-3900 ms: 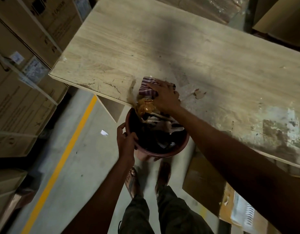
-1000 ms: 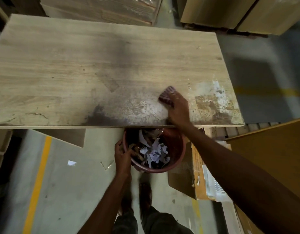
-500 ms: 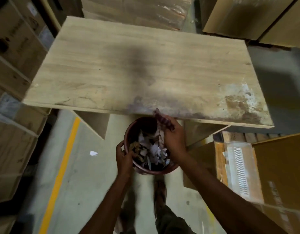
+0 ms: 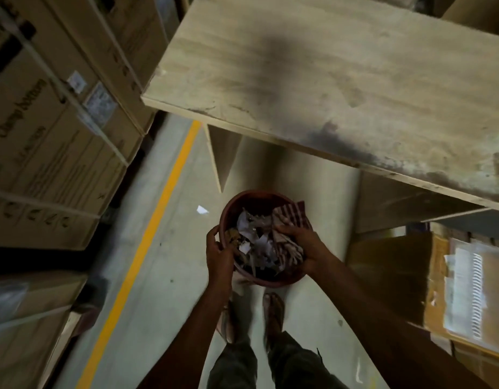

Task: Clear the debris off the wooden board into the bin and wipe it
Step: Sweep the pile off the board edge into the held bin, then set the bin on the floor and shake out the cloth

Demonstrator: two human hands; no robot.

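Board (image 4: 340,80) runs across the top, dark stains along its near edge. Bin (image 4: 253,200) sits below and in front of that edge, held between both hands. Left hand (image 4: 218,249) curls over the bin's left rim, gripping it. Right hand (image 4: 300,241) clutches the striped cloth (image 4: 294,216) at the right rim, cloth hanging inside. Debris (image 4: 253,234), mostly paper scraps, fills the bin. One white scrap (image 4: 202,210) lies on the floor (image 4: 164,276) beside the yellow line (image 4: 158,203).
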